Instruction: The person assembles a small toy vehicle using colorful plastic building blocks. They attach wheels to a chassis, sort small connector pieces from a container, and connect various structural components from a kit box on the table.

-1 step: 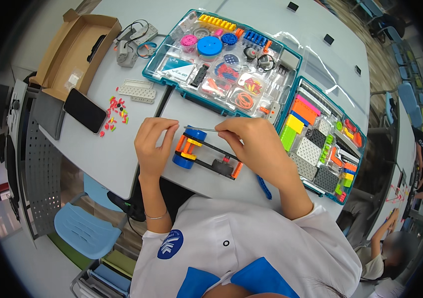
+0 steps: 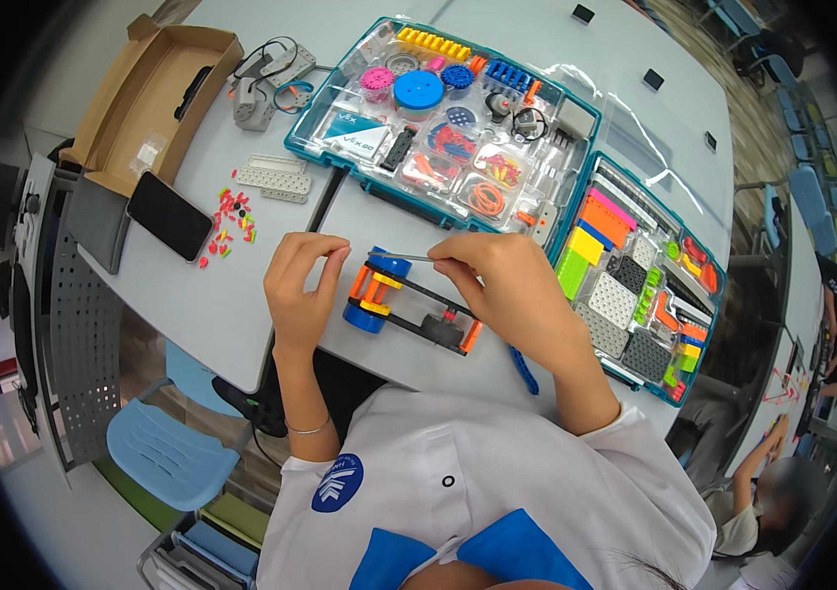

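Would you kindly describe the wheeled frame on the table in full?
The plastic-looking wheeled frame lies slanted on the pale table: two black beams, orange crosspieces, yellow connectors, two blue wheels at the left end, and a dark grey block near the right. The right hand holds a thin rod over the farther wheel; contact is unclear.

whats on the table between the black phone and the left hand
In the head view, scattered small pieces, mostly red, lie between the black phone and the left hand, nearer the phone.

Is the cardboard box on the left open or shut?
Open: the cardboard box shows its inside, with a black item lying in it.
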`<state>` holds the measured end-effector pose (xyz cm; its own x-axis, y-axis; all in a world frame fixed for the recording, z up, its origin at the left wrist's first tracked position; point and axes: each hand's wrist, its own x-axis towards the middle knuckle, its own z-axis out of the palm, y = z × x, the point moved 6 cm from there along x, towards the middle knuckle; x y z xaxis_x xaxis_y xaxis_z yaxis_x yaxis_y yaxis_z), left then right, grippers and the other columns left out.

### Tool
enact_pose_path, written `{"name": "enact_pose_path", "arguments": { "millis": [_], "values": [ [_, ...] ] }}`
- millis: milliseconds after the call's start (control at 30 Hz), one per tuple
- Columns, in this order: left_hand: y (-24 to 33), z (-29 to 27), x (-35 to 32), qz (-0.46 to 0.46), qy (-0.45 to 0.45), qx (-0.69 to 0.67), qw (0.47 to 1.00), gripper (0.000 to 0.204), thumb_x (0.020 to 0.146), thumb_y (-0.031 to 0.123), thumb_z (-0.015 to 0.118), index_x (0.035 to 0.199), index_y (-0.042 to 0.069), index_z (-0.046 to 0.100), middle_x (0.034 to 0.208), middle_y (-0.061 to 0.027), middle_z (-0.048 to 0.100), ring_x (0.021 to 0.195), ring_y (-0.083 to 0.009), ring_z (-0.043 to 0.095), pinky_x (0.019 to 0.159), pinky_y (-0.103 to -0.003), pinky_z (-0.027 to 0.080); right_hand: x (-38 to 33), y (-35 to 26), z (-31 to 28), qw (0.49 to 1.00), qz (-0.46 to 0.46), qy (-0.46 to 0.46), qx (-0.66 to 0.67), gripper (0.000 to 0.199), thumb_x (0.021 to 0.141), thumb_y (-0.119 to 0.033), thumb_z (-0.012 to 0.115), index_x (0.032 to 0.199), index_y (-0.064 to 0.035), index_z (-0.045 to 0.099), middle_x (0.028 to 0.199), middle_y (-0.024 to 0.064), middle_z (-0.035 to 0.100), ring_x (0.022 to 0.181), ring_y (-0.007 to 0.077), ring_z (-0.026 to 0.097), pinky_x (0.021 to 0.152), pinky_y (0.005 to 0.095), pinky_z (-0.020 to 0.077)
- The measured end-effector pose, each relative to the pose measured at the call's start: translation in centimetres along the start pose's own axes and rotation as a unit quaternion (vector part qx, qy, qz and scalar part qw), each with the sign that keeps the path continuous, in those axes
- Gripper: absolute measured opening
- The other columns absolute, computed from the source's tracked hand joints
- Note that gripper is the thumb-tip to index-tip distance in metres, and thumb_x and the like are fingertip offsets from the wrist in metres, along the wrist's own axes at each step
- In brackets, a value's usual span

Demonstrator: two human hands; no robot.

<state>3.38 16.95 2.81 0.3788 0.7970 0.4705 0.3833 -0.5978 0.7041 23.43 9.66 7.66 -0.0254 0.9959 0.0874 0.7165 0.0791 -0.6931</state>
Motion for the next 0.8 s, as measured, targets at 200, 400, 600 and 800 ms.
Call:
{"name": "enact_pose_path", "arguments": {
  "millis": [200, 400, 600, 800],
  "values": [
    [0.8, 0.0, -0.9, -0.010, 0.009, -0.041, 0.999, 0.019, 0.079, -0.005, 0.073, 0.097, 0.000, 0.073, 0.091, -0.0097, 0.066, 0.085, -0.0210, 0.063, 0.076, -0.030, 0.050, 0.3, -0.4, 0.6, 1.000, 0.014, -0.018, 0.003, 0.013, 0.090, -0.012, 0.067, 0.098, -0.0040, 0.072, 0.083, 0.0140, 0.071, 0.069, 0.0288, 0.068, 0.065, 0.0351, 0.0527],
    [-0.8, 0.4, -2.6, -0.079, -0.007, -0.094, 0.992, 0.020, 0.081, -0.004, 0.072, 0.101, -0.002, 0.072, 0.094, -0.0096, 0.065, 0.089, -0.0188, 0.062, 0.083, -0.029, 0.048, 0.0, -1.0, 1.7, 0.998, -0.031, -0.051, -0.002, 0.009, 0.088, -0.010, 0.064, 0.090, -0.0019, 0.067, 0.076, 0.0162, 0.068, 0.072, 0.0359, 0.067, 0.064, 0.0444, 0.0510],
    [-0.6, 0.8, -2.7, -0.108, -0.034, -0.116, 0.987, 0.019, 0.081, -0.004, 0.072, 0.100, -0.001, 0.073, 0.092, -0.0091, 0.066, 0.086, -0.0177, 0.063, 0.080, -0.029, 0.049, -0.4, -0.9, 2.4, 0.998, -0.042, -0.049, -0.019, 0.013, 0.091, -0.016, 0.064, 0.095, -0.0055, 0.070, 0.078, 0.0135, 0.069, 0.069, 0.0342, 0.066, 0.061, 0.0424, 0.0499],
    [-0.8, 1.0, -3.2, -0.105, -0.013, -0.122, 0.987, 0.012, 0.083, -0.001, 0.072, 0.094, -0.002, 0.070, 0.092, -0.0084, 0.064, 0.087, -0.0179, 0.061, 0.082, -0.029, 0.047, -0.7, -1.2, 2.3, 0.996, -0.072, -0.036, -0.033, 0.012, 0.088, -0.013, 0.065, 0.095, -0.0035, 0.068, 0.078, 0.0139, 0.069, 0.071, 0.0347, 0.066, 0.061, 0.0426, 0.0502]
  ]
}}
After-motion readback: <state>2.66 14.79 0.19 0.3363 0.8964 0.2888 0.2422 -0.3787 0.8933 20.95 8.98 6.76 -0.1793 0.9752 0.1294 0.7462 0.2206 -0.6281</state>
